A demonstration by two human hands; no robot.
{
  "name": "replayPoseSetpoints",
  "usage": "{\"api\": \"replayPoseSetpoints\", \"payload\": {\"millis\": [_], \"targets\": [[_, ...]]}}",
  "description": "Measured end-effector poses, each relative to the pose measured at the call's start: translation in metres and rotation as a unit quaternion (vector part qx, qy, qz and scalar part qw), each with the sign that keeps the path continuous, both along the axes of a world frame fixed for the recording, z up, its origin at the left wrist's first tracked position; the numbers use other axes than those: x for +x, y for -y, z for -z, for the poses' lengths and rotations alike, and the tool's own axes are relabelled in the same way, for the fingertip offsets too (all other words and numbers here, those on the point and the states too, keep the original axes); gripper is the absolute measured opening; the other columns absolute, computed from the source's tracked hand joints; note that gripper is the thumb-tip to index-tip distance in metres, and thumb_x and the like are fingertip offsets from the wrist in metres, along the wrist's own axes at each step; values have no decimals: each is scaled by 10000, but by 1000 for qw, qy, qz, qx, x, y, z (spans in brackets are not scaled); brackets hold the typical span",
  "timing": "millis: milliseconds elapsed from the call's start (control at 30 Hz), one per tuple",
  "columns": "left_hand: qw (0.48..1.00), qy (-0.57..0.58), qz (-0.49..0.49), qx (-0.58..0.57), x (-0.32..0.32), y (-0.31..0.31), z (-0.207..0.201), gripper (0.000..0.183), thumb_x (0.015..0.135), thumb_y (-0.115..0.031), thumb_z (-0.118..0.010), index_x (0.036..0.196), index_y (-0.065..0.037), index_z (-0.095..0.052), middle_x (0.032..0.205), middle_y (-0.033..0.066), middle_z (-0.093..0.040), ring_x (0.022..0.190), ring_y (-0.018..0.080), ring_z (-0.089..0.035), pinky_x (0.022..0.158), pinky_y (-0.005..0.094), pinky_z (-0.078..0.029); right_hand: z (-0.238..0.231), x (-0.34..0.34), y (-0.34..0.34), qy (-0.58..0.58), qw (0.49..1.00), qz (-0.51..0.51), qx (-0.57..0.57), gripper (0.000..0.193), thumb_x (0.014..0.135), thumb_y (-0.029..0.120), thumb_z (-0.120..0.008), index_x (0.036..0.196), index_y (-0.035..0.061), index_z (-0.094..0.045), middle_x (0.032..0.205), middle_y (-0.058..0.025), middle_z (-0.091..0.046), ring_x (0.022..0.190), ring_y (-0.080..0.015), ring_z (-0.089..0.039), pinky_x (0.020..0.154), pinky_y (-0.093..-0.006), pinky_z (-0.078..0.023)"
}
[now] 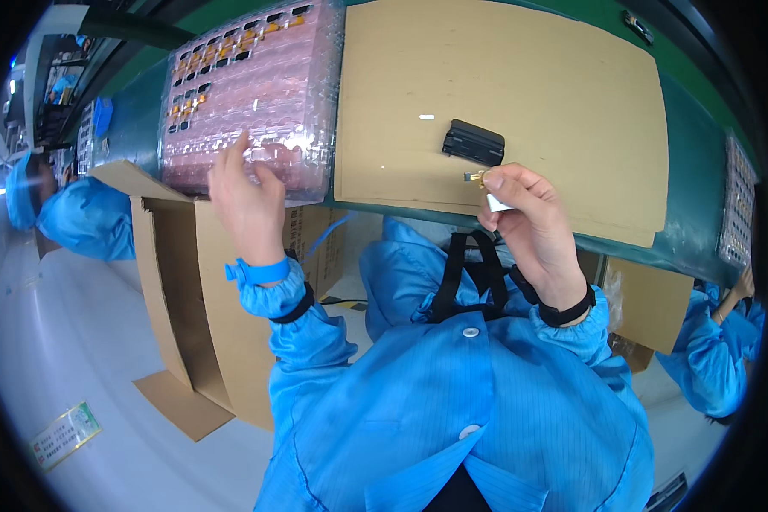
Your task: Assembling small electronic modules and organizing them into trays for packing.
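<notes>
A long green worktable (695, 179) crosses the far half of the scene, with a flat brown cardboard sheet (572, 102) over its middle. On the near left, below the table, stands an open cardboard box (239, 316), flaps spread; its inside is in shadow and its contents cannot be made out. Dark printed characters run down one side. At left on the table lies a pink tray (269, 94) in clear, bubbled plastic. Small black-and-amber parts (226, 53) fill rows at its far end, with a shorter group on its left side; the nearer rows show bare pink. Another filled tray (736, 200) sits at the far right edge, near a blue-sleeved co-worker (708, 363).

The person's left hand (246, 196) is over the near edge of the pink tray, fingers loosely spread, thumb apart; whether it touches the plastic cannot be told. The right hand (533, 209), above the sheet's near edge, pinches a small gold-and-dark part (474, 177) between thumb and forefinger. A white piece (497, 203) shows just below those fingertips.

A rectangular sign (66, 435) with lines of print lies on the near-left floor. On the sheet, just beyond the right hand, rests a ridged black block (474, 142); farther left is a tiny white slip (427, 117).
</notes>
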State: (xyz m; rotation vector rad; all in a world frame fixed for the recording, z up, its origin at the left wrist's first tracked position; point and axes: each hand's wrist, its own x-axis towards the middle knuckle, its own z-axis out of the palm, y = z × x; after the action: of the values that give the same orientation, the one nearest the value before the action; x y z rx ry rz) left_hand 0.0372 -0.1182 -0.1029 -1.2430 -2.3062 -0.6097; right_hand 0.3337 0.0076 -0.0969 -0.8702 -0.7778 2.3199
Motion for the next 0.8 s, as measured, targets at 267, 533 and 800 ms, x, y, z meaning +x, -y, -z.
{"api": "replayPoseSetpoints", "payload": {"millis": [267, 533, 800], "targets": [[955, 254, 154, 11, 102, -61, -8, 225, 865, -143, -701, 1057, -26, -679, 924, 101, -674, 717, 193, -597, 667, 316, -495, 5, 1, -11, 6, 1000, 26, 0, 167, 935, 138, -656, 1018, -7, -667, 826, -61, -657, 724, -129, -610, 654, -265, -493], [723, 659, 177, 104, 148, -100, 35, 261, 896, -110, -706, 1075, 52, -607, 925, 112, -686, 770, 126, -648, 655, 285, -519, 6, 13, -28, 36, 999, 40, 2, 197, 930, 150, -666, 1043, -11, -661, 832, -86, -676, 704, -137, -643, 603, -255, -508], [711, 637, 223, 198, 139, -62, 4, 278, 940, 21, -596, 1214, 58, -569, 1041, 142, -694, 881, 155, -676, 722, 254, -526, -6, -37, -16, 25, 1000, -1, 8, 188, 902, 166, -708, 990, 0, -711, 729, -21, -641, 497, -42, -488, 408, -182, -311]]}}
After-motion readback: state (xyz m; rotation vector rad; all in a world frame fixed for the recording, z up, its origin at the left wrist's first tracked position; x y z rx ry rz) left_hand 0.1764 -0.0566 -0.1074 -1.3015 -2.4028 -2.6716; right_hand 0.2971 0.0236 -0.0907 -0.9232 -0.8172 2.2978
